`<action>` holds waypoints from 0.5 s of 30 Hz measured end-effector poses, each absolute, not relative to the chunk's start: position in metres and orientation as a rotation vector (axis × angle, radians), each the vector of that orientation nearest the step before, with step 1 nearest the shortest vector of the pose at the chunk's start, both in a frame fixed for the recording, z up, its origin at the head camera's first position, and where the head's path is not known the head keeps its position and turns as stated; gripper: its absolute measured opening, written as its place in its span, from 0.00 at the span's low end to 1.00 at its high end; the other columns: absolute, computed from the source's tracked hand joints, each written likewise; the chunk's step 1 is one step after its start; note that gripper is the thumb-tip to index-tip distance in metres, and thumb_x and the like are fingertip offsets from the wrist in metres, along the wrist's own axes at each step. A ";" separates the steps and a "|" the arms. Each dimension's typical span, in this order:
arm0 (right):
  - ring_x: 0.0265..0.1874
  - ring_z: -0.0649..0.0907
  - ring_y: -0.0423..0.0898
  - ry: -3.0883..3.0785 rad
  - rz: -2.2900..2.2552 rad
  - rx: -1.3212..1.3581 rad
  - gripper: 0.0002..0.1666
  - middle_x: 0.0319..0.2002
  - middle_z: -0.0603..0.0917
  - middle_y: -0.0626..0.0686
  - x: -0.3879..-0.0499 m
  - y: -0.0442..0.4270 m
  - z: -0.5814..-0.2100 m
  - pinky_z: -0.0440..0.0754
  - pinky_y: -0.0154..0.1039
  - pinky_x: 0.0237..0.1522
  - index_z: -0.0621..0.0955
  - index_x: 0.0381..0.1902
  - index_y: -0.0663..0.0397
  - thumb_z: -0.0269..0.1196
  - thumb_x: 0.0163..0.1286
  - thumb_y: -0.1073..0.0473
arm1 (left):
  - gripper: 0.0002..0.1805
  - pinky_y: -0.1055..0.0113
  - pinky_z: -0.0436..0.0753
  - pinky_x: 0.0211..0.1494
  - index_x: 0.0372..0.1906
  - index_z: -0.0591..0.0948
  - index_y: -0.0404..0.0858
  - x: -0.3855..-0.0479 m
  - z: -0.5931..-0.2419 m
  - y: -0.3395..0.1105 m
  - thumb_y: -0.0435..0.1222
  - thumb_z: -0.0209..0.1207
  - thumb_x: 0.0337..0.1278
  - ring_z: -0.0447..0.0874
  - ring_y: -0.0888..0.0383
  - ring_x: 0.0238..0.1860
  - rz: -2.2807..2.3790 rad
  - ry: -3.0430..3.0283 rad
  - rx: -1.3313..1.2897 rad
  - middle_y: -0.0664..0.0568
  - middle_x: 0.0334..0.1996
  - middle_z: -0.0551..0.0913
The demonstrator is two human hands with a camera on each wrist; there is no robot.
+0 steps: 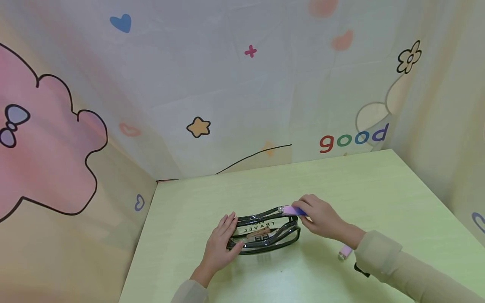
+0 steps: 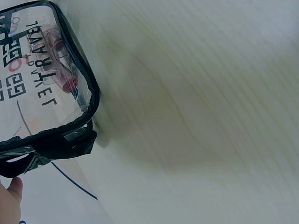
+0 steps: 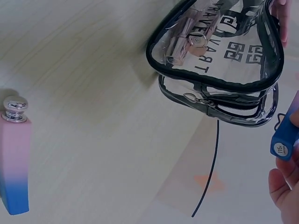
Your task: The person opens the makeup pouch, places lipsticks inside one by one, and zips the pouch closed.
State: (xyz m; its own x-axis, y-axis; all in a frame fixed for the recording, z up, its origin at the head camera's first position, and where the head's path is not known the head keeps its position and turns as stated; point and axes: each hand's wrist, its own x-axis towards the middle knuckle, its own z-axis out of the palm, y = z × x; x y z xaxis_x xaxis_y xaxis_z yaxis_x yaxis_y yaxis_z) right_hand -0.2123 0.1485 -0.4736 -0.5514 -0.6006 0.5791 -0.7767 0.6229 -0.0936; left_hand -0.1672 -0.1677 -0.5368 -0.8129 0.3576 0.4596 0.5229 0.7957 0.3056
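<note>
A clear pouch with black trim (image 1: 265, 250) and "TRAVEL" lettering stands on the table, its top unzipped; small pinkish items (image 3: 180, 44) show through its wall. My left hand (image 1: 219, 246) rests against the pouch's left end, fingers fairly straight. Between the fingers and thumb of my right hand (image 1: 322, 216) is a pink-and-blue tube (image 1: 289, 210) with a silvery end, held over the pouch's right rim. The right wrist view shows the tube's blue end (image 3: 281, 144) with a round label.
A second pink-and-blue tube (image 3: 16, 158) with a silvery knob lies on the table (image 1: 182, 202), near my right forearm in the head view. A small black object (image 1: 361, 270) shows beside the right sleeve. Printed curtains stand behind and at both sides.
</note>
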 end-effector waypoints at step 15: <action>0.32 0.74 0.40 -2.306 0.540 1.163 0.16 0.33 0.77 0.47 -0.208 0.115 -0.473 0.76 0.32 0.31 0.79 0.37 0.54 0.64 0.46 0.64 | 0.36 0.54 0.67 0.59 0.65 0.60 0.45 -0.165 -0.535 -0.168 0.49 0.55 0.49 0.58 0.49 0.65 -0.562 -2.619 -0.659 0.55 0.67 0.58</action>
State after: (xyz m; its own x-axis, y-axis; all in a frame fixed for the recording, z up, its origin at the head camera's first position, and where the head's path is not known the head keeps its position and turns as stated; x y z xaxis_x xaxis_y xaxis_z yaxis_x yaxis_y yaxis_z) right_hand -0.2084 0.1150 -0.4726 -0.5114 -0.6242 0.5906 -0.8214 0.5569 -0.1227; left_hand -0.1652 -0.1675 -0.5351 -0.8175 0.3609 0.4489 0.5133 0.8100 0.2835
